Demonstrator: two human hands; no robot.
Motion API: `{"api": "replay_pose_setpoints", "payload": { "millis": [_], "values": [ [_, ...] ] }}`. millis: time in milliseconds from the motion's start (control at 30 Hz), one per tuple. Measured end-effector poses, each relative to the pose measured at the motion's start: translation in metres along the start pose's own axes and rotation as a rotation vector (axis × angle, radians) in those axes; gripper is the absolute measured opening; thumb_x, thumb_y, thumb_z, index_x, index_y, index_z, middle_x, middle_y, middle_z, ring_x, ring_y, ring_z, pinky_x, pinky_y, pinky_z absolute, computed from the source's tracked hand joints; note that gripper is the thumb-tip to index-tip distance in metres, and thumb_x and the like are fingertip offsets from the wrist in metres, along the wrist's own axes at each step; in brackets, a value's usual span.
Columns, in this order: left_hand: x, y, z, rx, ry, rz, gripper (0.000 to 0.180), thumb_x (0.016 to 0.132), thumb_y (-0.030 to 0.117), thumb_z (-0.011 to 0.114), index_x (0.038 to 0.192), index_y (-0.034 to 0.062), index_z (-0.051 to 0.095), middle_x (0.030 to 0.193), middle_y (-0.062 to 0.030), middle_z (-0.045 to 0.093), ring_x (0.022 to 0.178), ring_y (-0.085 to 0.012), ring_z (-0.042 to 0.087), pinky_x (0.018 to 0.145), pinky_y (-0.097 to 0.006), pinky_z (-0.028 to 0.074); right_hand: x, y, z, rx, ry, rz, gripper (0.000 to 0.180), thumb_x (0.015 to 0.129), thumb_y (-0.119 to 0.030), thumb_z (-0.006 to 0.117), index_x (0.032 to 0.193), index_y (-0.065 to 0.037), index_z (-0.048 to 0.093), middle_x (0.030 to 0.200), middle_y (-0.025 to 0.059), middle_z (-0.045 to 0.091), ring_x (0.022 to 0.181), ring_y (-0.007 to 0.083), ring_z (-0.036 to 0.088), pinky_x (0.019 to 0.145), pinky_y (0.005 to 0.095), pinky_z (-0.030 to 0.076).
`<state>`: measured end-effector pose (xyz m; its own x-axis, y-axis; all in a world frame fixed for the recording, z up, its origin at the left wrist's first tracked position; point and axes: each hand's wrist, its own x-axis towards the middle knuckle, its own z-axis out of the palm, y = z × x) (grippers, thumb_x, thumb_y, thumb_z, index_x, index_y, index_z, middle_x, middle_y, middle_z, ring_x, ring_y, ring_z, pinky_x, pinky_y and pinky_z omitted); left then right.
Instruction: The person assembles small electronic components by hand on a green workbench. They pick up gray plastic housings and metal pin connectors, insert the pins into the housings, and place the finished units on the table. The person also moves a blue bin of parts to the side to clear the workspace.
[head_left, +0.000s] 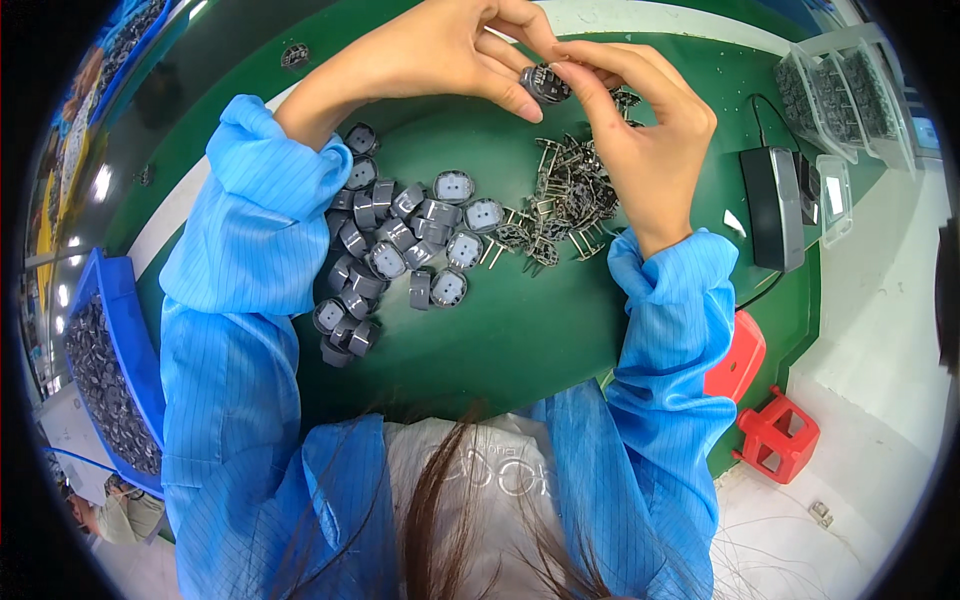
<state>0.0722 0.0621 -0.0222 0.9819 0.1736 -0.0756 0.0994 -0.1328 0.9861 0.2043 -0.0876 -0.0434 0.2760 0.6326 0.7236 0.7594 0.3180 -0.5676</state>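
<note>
Near the far edge of the green table, my left hand point(440, 55) and my right hand point(650, 120) meet around a small round dark grey part point(545, 84). My left thumb lies against its near side, and the left fingers curl above it. From the right, my thumb and forefinger pinch at its upper edge. Its face, with metal pieces on it, is turned up. To the left and nearer me lies a loose heap of grey round housings point(396, 233), several showing pale faces with small holes. A tangled pile of metal pronged pieces point(575, 190) sits just left of my right wrist.
At left stands a blue bin point(128, 340) filled with small dark parts. Clear plastic trays point(840, 95) of parts are at the far right, near a black box-shaped device point(772, 208) with a cable. Red stools point(780, 435) stand on the floor at right.
</note>
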Motion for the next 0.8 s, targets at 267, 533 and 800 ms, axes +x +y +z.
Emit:
{"api": "replay_pose_setpoints", "payload": {
  "millis": [267,533,800],
  "values": [
    [-0.001,0.003,0.002,-0.011,0.014,-0.043,0.030,0.076,-0.006,0.075,0.104,-0.0084,0.063,0.093,-0.0133,0.070,0.086,-0.0149,0.069,0.078,-0.024,0.057,-0.001,-0.003,-0.004,-0.070,-0.023,-0.013,0.016,0.073,0.001,0.075,0.088,-0.007,0.074,0.079,0.0064,0.068,0.067,0.0196,0.064,0.060,0.0293,0.050],
    [-0.002,0.004,0.009,0.045,0.109,0.084,0.027,0.077,-0.007,0.073,0.102,-0.0104,0.063,0.090,-0.0139,0.070,0.085,-0.0147,0.069,0.076,-0.024,0.057,-0.004,0.002,-0.002,-0.001,-0.032,0.173,0.014,0.074,0.000,0.074,0.086,-0.006,0.073,0.080,0.0063,0.068,0.066,0.0184,0.063,0.058,0.0291,0.050],
    [0.000,0.001,0.006,-0.022,0.060,0.001,0.027,0.076,-0.007,0.074,0.101,-0.0090,0.063,0.089,-0.0127,0.070,0.084,-0.0136,0.068,0.075,-0.023,0.056,-0.003,0.000,0.001,-0.096,0.030,-0.025,0.014,0.073,0.000,0.074,0.084,-0.008,0.073,0.080,0.0053,0.069,0.068,0.0201,0.063,0.061,0.0303,0.050]
  ]
}}
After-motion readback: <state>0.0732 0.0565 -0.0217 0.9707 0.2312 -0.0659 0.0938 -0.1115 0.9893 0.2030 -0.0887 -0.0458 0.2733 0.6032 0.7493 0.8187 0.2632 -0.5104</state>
